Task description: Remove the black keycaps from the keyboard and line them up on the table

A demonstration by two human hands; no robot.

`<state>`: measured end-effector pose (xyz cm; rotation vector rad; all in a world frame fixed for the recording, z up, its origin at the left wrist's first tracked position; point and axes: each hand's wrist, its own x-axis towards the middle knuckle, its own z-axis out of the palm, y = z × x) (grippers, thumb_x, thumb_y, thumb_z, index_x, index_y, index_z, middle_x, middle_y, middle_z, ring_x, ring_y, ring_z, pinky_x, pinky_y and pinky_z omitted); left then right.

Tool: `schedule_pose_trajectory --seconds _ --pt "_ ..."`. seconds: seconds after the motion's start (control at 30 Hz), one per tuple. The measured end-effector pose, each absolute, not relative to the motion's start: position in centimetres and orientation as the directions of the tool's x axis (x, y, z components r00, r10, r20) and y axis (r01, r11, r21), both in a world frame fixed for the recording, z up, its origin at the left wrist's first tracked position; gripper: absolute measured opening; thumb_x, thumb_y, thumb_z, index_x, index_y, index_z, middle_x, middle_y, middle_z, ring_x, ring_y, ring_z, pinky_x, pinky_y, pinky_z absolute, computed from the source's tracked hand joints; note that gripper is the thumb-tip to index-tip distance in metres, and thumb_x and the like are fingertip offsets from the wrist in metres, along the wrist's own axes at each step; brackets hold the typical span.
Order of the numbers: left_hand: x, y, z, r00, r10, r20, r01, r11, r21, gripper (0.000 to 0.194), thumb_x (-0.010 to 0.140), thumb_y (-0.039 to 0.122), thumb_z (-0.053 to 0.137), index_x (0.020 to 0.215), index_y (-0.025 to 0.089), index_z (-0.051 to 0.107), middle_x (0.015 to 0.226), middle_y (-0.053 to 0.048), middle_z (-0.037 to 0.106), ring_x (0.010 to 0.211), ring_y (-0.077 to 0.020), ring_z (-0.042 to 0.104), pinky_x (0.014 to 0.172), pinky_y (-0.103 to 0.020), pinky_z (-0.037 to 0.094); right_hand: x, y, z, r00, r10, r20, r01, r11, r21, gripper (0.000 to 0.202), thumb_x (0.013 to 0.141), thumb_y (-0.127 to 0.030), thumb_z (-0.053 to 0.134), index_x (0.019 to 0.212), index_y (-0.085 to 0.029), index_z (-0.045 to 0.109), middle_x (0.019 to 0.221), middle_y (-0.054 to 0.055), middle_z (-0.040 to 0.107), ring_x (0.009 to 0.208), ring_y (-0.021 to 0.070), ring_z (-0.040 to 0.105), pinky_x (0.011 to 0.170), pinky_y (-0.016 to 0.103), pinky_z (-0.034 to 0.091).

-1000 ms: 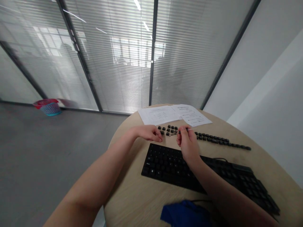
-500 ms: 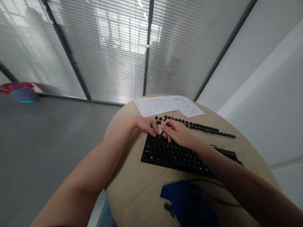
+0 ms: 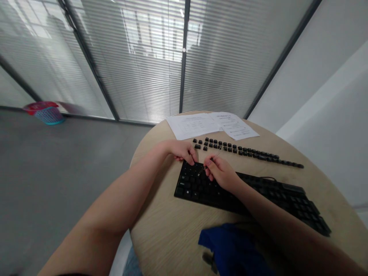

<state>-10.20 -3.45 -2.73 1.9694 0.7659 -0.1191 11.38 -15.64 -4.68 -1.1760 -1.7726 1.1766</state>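
Note:
A black keyboard (image 3: 276, 193) lies at a slant on the round wooden table (image 3: 155, 222). My left hand (image 3: 185, 151) rests at its upper left corner, the fingers pressed together on the keys; anything between them is too small to make out. Over the keyboard's left part, my right hand (image 3: 220, 172) pinches a thin tool (image 3: 201, 171), whose tip points down toward the keys. Beyond both hands, loose black keycaps (image 3: 244, 150) stand in rows on the table.
White printed papers (image 3: 195, 125) lie at the table's far edge. A blue cloth (image 3: 230, 249) sits near the front edge, a dark object beside it. On the floor at left stands a red and blue basket (image 3: 48, 114). Glass panels with blinds rise behind the table.
The view has shifted, showing more of the keyboard's right end. My right hand has moved a little right, away from my left hand, with the tool still in it.

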Motion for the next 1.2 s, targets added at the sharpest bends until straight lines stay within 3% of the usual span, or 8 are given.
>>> schedule_pose_trajectory --seconds 0.23,0.43,0.7,1.0,1.2 --pt "-10.2 -3.9 -2.2 0.778 0.470 -0.417 0.588 -0.313 0.746 0.032 0.076 0.033 0.078 0.104 0.019 0.083 0.054 0.002 0.062 0.042 -0.0113 0.053 0.037 -0.018 0.031 11.8 -16.1 -4.8 -0.457 0.884 0.100 0.322 0.269 -0.908 0.028 0.101 -0.048 0.047 0.090 -0.022 0.053 0.067 -0.003 0.057 0.055 0.0137 0.054 0.055 0.026 0.042" --pt "-10.2 -3.8 -2.0 0.769 0.463 -0.441 0.608 -0.318 0.728 0.031 0.079 0.033 0.077 0.107 0.019 0.083 0.057 0.002 0.065 0.043 -0.0106 0.055 0.039 -0.018 0.032 11.8 -16.5 -4.0 -0.531 0.822 0.207 0.445 0.478 -0.758 0.022 0.103 -0.038 0.050 0.093 -0.021 0.059 0.070 -0.001 0.060 0.064 0.0166 0.056 0.066 0.029 0.039" --pt "-10.2 -4.2 -1.5 0.741 0.493 -0.456 0.644 -0.327 0.692 0.027 0.080 0.032 0.075 0.103 0.020 0.083 0.063 0.001 0.068 0.045 -0.0103 0.057 0.038 -0.017 0.031 11.3 -17.0 -2.9 -0.579 0.792 0.193 0.547 0.553 -0.629 0.017 0.103 -0.035 0.057 0.100 -0.020 0.065 0.081 0.002 0.068 0.072 0.0181 0.059 0.068 0.029 0.034" --pt "-10.5 -3.7 -1.2 0.721 0.497 -0.482 0.663 -0.293 0.689 0.033 0.077 0.041 0.078 0.101 0.020 0.083 0.067 0.000 0.068 0.050 -0.0103 0.057 0.042 -0.017 0.035 11.5 -16.5 -3.8 -0.482 0.826 0.291 0.434 0.514 -0.740 0.018 0.104 -0.037 0.057 0.099 -0.021 0.063 0.074 -0.002 0.061 0.067 0.0157 0.055 0.066 0.027 0.036" --pt "-10.5 -3.6 -1.1 0.708 0.508 -0.490 0.672 -0.275 0.687 0.032 0.074 0.046 0.080 0.094 0.022 0.083 0.061 0.001 0.064 0.045 -0.0104 0.053 0.039 -0.017 0.032 11.4 -16.4 -3.5 -0.461 0.831 0.311 0.426 0.515 -0.744 0.019 0.103 -0.040 0.058 0.097 -0.023 0.062 0.075 -0.002 0.061 0.069 0.0167 0.057 0.066 0.027 0.038"
